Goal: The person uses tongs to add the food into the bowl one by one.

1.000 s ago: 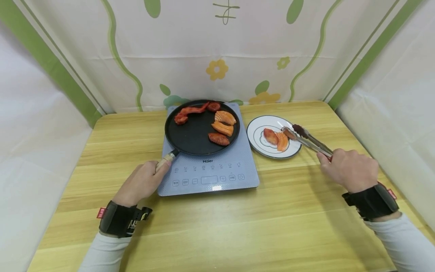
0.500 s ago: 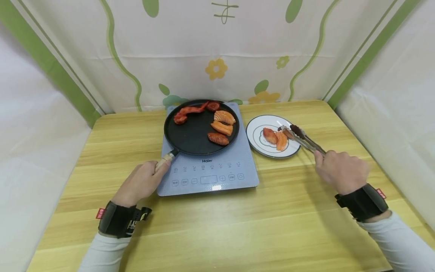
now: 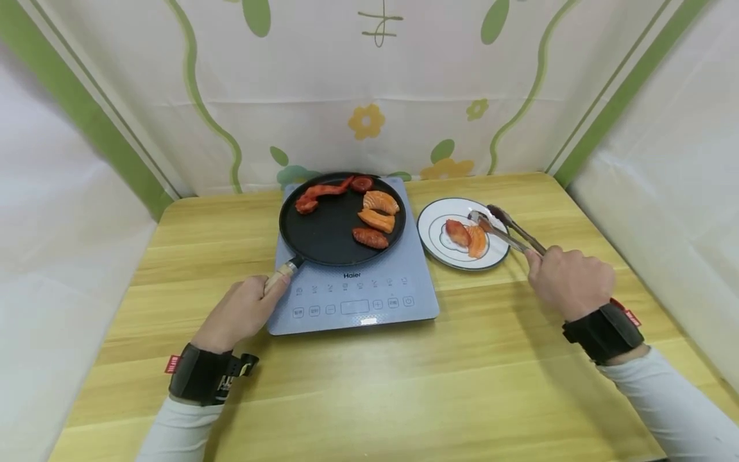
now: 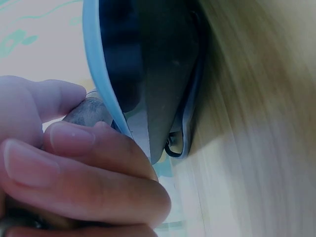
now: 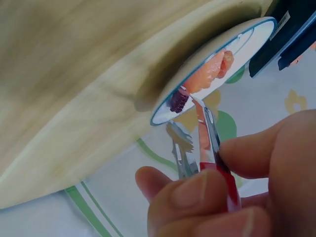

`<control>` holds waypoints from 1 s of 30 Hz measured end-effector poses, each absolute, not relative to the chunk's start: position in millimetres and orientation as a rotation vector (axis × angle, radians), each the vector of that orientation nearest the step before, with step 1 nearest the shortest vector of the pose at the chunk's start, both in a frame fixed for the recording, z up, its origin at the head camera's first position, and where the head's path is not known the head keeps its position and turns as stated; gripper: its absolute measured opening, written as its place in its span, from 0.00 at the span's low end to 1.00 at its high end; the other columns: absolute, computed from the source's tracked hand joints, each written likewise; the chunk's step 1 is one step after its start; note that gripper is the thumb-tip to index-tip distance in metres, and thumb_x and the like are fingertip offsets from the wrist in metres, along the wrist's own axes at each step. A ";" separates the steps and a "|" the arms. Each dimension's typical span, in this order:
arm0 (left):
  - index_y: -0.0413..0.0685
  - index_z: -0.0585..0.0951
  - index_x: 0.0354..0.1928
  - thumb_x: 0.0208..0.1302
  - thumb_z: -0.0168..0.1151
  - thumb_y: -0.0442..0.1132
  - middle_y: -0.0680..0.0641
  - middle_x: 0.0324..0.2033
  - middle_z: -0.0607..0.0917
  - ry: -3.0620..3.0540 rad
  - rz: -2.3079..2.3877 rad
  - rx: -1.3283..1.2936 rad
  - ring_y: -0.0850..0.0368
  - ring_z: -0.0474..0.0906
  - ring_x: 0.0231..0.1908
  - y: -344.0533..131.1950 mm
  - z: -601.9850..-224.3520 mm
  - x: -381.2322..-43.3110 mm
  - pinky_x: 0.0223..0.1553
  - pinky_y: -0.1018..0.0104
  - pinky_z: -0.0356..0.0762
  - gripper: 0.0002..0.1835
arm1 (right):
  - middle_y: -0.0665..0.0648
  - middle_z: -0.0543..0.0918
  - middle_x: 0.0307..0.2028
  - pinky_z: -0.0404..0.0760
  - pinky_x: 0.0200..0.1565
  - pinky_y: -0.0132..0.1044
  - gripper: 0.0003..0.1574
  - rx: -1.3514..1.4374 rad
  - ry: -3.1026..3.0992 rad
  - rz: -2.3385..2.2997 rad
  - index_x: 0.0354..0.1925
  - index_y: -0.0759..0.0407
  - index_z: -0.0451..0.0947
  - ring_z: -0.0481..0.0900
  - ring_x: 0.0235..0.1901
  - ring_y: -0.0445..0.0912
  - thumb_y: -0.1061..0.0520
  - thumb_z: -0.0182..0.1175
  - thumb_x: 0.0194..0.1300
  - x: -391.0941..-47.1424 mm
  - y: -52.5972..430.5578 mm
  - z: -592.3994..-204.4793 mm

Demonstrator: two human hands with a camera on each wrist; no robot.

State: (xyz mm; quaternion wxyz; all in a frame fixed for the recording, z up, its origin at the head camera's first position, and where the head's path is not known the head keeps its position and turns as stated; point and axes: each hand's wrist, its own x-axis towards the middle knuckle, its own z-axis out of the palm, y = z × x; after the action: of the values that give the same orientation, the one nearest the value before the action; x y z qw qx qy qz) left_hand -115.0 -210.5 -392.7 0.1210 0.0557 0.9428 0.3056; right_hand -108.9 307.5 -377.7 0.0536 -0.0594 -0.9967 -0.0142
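Note:
My left hand grips the wooden handle of a round black frying pan. In the pan lie a red chicken wing, a small round red slice, two salmon pieces and a scored sausage. With curled fingers, my right hand holds metal tongs with red on the handle. The tongs' arms are spread. One tip is over the white plate, close to a salmon slice; whether they touch, I cannot tell. A reddish meat piece lies beside that slice.
Under the pan sits a grey induction cooker with its control panel facing me. The plate stands just right of it on the wooden table. A patterned white curtain hangs behind, with pale sheets at both sides.
My right hand has moved left with the tongs, and one tip now lies nearer the salmon slice on the plate. The left hand stays on the pan handle.

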 end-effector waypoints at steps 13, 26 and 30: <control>0.46 0.66 0.27 0.68 0.32 0.72 0.47 0.19 0.67 2.754 0.883 0.164 0.53 0.63 0.16 -211.0 -392.2 -114.6 0.18 0.63 0.59 0.35 | 0.58 0.65 0.12 0.59 0.15 0.51 0.41 -0.202 -3.085 -0.059 0.15 0.56 0.62 0.64 0.12 0.56 0.31 0.30 0.72 -108.6 306.2 -376.8; 0.45 0.68 0.29 0.68 0.32 0.72 0.47 0.20 0.69 2.751 0.869 0.161 0.53 0.64 0.17 -211.4 -393.4 -115.6 0.18 0.63 0.60 0.36 | 0.54 0.61 0.10 0.56 0.12 0.49 0.36 -0.063 -2.940 -0.077 0.12 0.53 0.59 0.60 0.10 0.52 0.35 0.41 0.73 -110.5 313.2 -389.0; 0.45 0.68 0.28 0.68 0.32 0.71 0.47 0.20 0.68 2.754 0.869 0.166 0.53 0.64 0.17 -210.7 -393.0 -115.6 0.18 0.63 0.60 0.35 | 0.53 0.59 0.10 0.55 0.12 0.47 0.35 -0.005 -2.892 -0.109 0.12 0.52 0.58 0.59 0.10 0.51 0.37 0.45 0.72 -111.0 317.5 -391.5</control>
State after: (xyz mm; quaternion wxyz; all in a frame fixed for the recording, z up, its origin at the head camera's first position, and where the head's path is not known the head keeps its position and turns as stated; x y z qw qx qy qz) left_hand -115.6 -210.7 -393.0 0.1241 0.0568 0.9447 0.2981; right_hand -111.0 317.5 -391.5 0.1235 -0.0018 -0.9916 -0.0373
